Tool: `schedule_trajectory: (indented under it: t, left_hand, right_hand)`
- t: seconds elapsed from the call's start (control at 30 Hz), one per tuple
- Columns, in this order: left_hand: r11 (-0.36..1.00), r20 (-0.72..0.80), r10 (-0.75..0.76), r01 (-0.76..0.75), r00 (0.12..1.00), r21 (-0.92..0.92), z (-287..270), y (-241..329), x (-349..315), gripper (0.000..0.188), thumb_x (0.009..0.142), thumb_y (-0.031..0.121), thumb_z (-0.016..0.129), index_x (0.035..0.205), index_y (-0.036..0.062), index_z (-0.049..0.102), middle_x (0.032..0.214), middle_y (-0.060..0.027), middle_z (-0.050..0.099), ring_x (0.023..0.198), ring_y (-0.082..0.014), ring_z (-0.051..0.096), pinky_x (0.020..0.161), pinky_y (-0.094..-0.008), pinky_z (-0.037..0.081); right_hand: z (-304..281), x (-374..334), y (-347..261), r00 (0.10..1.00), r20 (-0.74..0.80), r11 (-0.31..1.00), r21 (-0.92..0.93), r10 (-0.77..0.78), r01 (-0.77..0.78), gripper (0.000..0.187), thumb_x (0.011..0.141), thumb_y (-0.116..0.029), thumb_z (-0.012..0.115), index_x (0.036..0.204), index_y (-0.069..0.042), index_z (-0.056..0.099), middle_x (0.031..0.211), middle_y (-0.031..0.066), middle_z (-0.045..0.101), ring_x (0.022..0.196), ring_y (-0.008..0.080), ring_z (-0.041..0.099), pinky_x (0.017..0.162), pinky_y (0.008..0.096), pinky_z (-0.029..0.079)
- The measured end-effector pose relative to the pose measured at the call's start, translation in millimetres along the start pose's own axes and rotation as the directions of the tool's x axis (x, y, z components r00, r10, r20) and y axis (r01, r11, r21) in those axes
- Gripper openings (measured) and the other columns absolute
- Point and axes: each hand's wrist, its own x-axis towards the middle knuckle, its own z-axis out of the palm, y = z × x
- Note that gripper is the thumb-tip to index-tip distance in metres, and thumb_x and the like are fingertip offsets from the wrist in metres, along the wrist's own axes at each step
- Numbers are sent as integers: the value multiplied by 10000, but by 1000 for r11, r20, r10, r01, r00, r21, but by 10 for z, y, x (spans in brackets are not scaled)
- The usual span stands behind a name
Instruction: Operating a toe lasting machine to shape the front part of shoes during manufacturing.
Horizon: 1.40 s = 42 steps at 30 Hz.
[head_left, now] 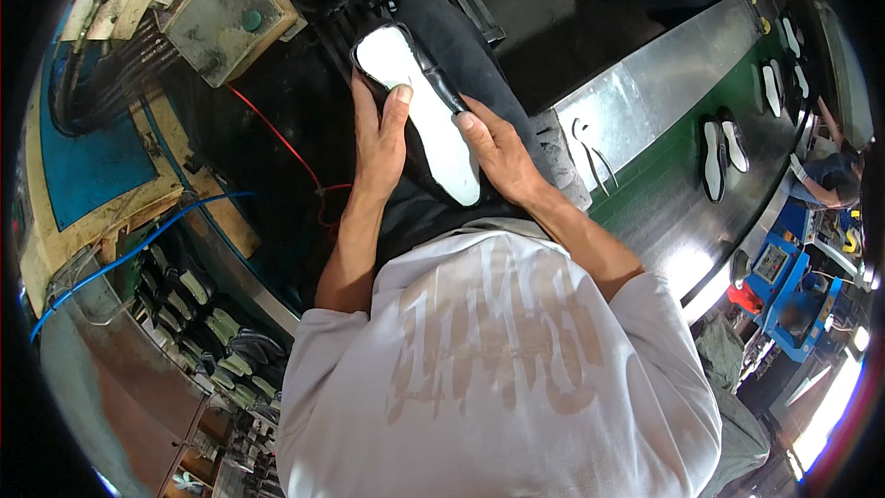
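Observation:
Between my two hands lies a black shoe (423, 120), turned with its white underside up, above my lap. My left hand (380, 134) grips its left side, the thumb pressed onto the white bottom and the fingers partly hidden beyond the edge. On the opposite side my right hand (498, 149) holds it too, with the thumb along the edge and the other fingers mostly out of sight beneath. The wide end points away from me; the narrower end points toward my body. A pair of pincers (591, 155) rests on the metal ledge to the right.
A green conveyor belt (664, 143) on the right carries several shoes, including a pair (724, 152). At the upper left stands a machine box (230, 18) with a green button. Racked shoes (198, 314) fill the lower left. A person (825, 183) is at the far right.

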Motion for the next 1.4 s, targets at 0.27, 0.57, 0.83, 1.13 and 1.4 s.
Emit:
schedule_trajectory:
  t: [0.27, 0.57, 0.83, 1.13, 1.4]
  left_hand:
    - [988, 104, 113, -101, 988, -113, -144, 140, 83, 757, 1067, 230, 671, 1654, -33, 271, 1533, -204, 509, 1433, -286, 497, 1215, -433, 392]
    - [920, 329, 379, -390, 865, -34, 32, 744, 71, 1221, 744, 345, 994, 1674, -37, 301, 1717, -214, 364, 1584, -347, 377, 1276, -460, 345]
    - [796, 389, 438, -551, 811, 251, 118, 825, 121, 1091, 729, 221, 923, 1645, -37, 389, 1690, -249, 424, 1551, -364, 439, 1271, -461, 348]
    - [807, 299, 504, -565, 811, 171, 218, 750, 195, 626, 760, 1, 777, 1364, -11, 611, 1379, -208, 662, 1315, -369, 655, 1139, -454, 509]
    - [831, 268, 488, -536, 831, 149, 299, 767, 242, 545, 768, 7, 784, 1294, -9, 643, 1319, -199, 682, 1253, -359, 680, 1109, -440, 522]
  right_hand:
    - [-59, -19, -385, 991, 26, 928, -348, -129, 130, 1078, 905, -391, 893, 1710, -45, 265, 1603, 269, 511, 1451, 369, 549, 1218, 418, 430]
    - [-320, 596, 72, 777, -54, 661, -565, -627, 494, 1049, 897, -94, 853, 1711, -14, 197, 1565, 265, 553, 1415, 385, 596, 1186, 437, 474]
    - [-310, 587, 369, 769, -47, 665, -537, -638, 519, 1052, 776, 100, 769, 1688, -22, 258, 1580, 307, 493, 1449, 471, 522, 1220, 491, 446]
    - [-265, 555, 316, 751, -97, 666, -544, -653, 510, 1010, 791, 97, 766, 1675, -8, 290, 1624, 282, 467, 1488, 446, 492, 1242, 466, 426]
    - [-299, 580, 321, 754, -113, 682, -529, -647, 505, 993, 822, 63, 779, 1679, -17, 286, 1616, 280, 478, 1469, 450, 510, 1236, 462, 434]
